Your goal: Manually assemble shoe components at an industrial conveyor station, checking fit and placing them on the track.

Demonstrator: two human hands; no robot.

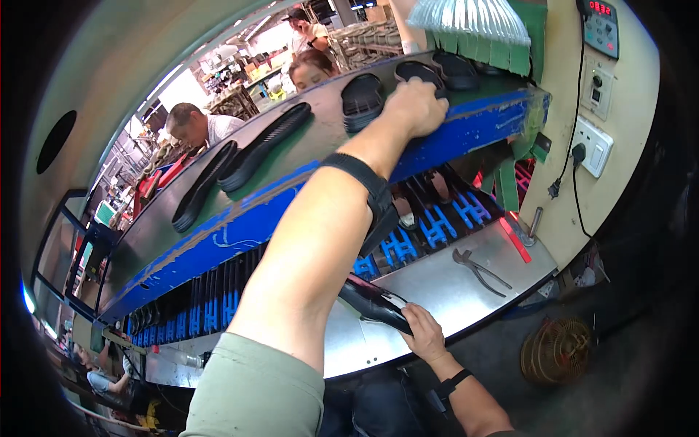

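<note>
My left hand reaches up to the raised belt, its fingers closed at the near end of a black shoe sole; the fingertips are partly hidden. Beside that sole lie another black sole on the left and one more on the right. Two further soles lie on edge farther left, a long sole and a second sole. Low over the metal ledge, my right hand grips one end of a shiny black shoe upper. My left forearm covers the upper's other end.
Pliers and a red bar lie on the ledge. Beneath the blue belt frame runs a row of blue-and-black slats. A power socket with cables is on the right panel. Several people are beyond the belt.
</note>
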